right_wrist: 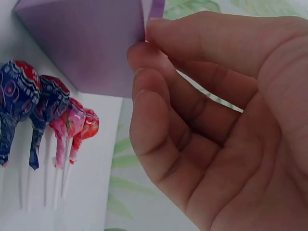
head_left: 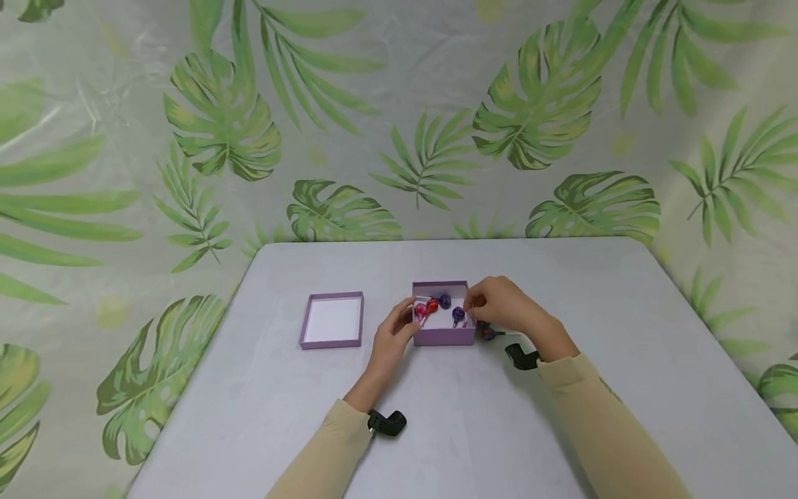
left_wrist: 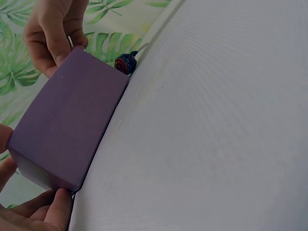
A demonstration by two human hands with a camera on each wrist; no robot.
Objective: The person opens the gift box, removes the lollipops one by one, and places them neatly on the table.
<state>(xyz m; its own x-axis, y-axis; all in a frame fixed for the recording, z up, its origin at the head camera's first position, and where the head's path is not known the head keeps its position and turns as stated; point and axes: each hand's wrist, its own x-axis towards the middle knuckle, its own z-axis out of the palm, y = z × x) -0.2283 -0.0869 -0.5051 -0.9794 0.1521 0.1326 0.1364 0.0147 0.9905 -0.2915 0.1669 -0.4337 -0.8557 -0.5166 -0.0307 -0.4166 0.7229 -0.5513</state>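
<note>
A purple box [head_left: 444, 337] with a white inside stands on the table. Purple, red and pink wrapped lollipops [head_left: 433, 305] lie in it. My left hand [head_left: 393, 334] grips its left side, thumb at the front corner, other fingers along the side. My right hand [head_left: 502, 303] is at the right rim, fingers bent and thumb near the index fingertip. Right by those fingertips, inside the box, is a dark purple lollipop [head_left: 458, 314]. In the right wrist view the right fingertips [right_wrist: 149, 53] overlap the box's edge; I cannot tell what is between them.
Several more lollipops [right_wrist: 50, 91] lie on the table in a row just right of the box, partly under the right hand in the head view. The shallow purple lid [head_left: 332, 345] lies to the left, white side up. A leaf-patterned curtain [head_left: 411, 104] hangs behind the table [head_left: 424, 430].
</note>
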